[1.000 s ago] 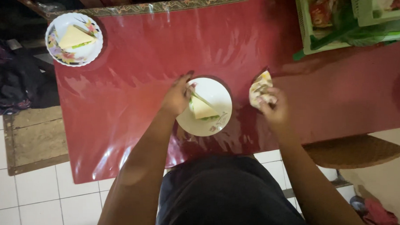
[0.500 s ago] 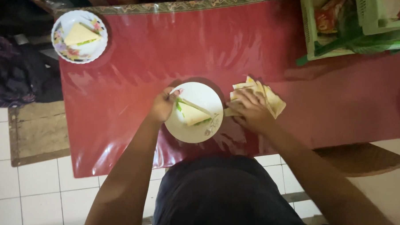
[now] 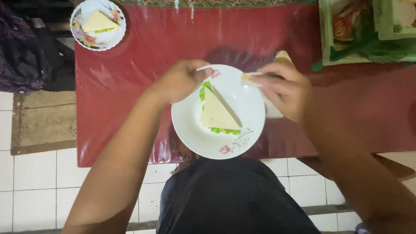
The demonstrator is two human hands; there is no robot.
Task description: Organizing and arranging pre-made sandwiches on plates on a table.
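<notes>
The left hand (image 3: 179, 81) is gripping the rim of the white plate (image 3: 194, 131) on the red bench (image 3: 159, 45), where 1 triangular sandwich (image 3: 216, 113) is already lying. The right hand (image 3: 283, 91) is pinching a pale piece (image 3: 249, 77) just above the plate's edge, not yet set down. A 2nd plated sandwich (image 3: 96, 21) is sitting finished at the far corner.

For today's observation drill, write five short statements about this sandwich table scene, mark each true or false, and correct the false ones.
1. The left hand grips the rim of the white round plate. True.
2. That plate carries two sandwiches. False: one triangular sandwich with green lettuce.
3. The right hand rests flat on the red glossy tablecloth. False: it is raised, pinching a pale bread piece.
4. A small flowered plate with a sandwich sits at the far left corner. True.
5. The green plastic baskets are empty. False: they hold packets.
</notes>
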